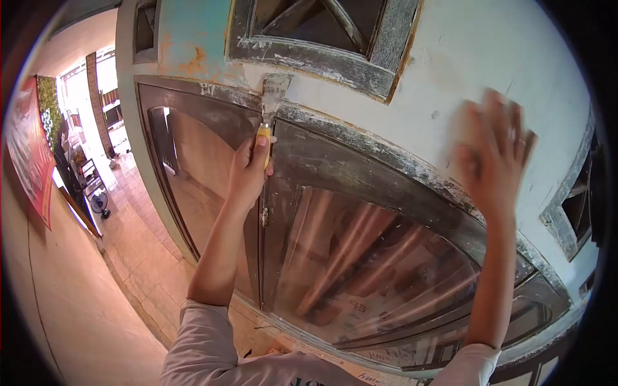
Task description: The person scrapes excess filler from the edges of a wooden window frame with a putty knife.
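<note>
My left hand (pixel 250 164) is wrapped round the yellow handle of a putty knife (pixel 275 90), held upright with its wide, smeared blade against the top of the wooden frame (pixel 335 124). Just below the blade is the seam between two brown window panels. On the right, my right hand (pixel 492 151) is raised with fingers spread, blurred by motion, in front of the pale wall (pixel 444 61). Nothing shows in that hand. Worn, flaking whitish paint runs along the frame between the two hands.
Above is a vent opening with a scraped grey frame (pixel 309 67); another vent frame (pixel 566 219) sits at far right. Brown glazed panels (pixel 380 270) fill the middle. A tiled walkway (pixel 145 257) runs along the left, with a small fan (pixel 100 204) and a red banner (pixel 31 151).
</note>
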`<action>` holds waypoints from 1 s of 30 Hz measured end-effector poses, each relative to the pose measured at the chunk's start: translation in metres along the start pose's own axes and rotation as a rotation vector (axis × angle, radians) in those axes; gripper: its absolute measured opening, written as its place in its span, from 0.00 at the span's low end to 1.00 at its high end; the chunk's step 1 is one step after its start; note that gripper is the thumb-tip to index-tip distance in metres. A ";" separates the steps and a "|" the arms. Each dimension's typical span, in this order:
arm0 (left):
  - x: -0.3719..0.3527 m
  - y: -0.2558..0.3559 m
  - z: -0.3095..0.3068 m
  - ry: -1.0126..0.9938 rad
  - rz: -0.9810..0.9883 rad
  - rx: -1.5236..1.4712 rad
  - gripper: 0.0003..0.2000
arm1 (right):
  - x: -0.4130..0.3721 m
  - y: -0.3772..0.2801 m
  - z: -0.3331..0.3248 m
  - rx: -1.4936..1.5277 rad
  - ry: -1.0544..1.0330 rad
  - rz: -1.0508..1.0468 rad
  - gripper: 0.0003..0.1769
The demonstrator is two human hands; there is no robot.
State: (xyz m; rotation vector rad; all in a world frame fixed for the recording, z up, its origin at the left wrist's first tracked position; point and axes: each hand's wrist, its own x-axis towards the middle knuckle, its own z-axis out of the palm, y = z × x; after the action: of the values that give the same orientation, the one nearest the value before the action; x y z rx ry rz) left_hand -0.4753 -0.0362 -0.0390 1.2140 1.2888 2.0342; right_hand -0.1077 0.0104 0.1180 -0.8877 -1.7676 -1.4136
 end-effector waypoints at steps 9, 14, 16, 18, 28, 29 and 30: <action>0.002 -0.034 -0.005 -0.047 -0.070 -0.212 0.20 | 0.042 -0.110 0.023 0.257 0.035 -0.120 0.34; 0.003 -0.033 -0.007 -0.044 -0.095 -0.134 0.22 | 0.043 -0.112 0.021 0.239 0.002 -0.084 0.30; -0.004 -0.044 -0.005 -0.062 -0.135 -0.128 0.23 | 0.043 -0.113 0.022 0.243 0.006 -0.079 0.30; 0.009 -0.047 -0.009 -0.002 -0.105 -0.118 0.23 | 0.043 -0.112 0.023 0.242 0.017 -0.058 0.28; 0.006 -0.030 -0.016 0.003 -0.114 -0.112 0.26 | 0.042 -0.113 0.023 0.254 0.023 -0.050 0.26; 0.009 -0.025 -0.018 0.002 -0.113 -0.108 0.26 | 0.042 -0.112 0.024 0.251 0.026 -0.051 0.26; 0.016 -0.020 -0.019 0.024 -0.085 -0.098 0.26 | 0.042 -0.112 0.023 0.246 0.029 -0.057 0.26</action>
State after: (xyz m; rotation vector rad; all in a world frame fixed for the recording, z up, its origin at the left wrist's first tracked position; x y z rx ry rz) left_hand -0.5016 -0.0251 -0.0528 1.0761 1.2148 2.0319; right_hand -0.2270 0.0179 0.0930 -0.6884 -1.9082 -1.2050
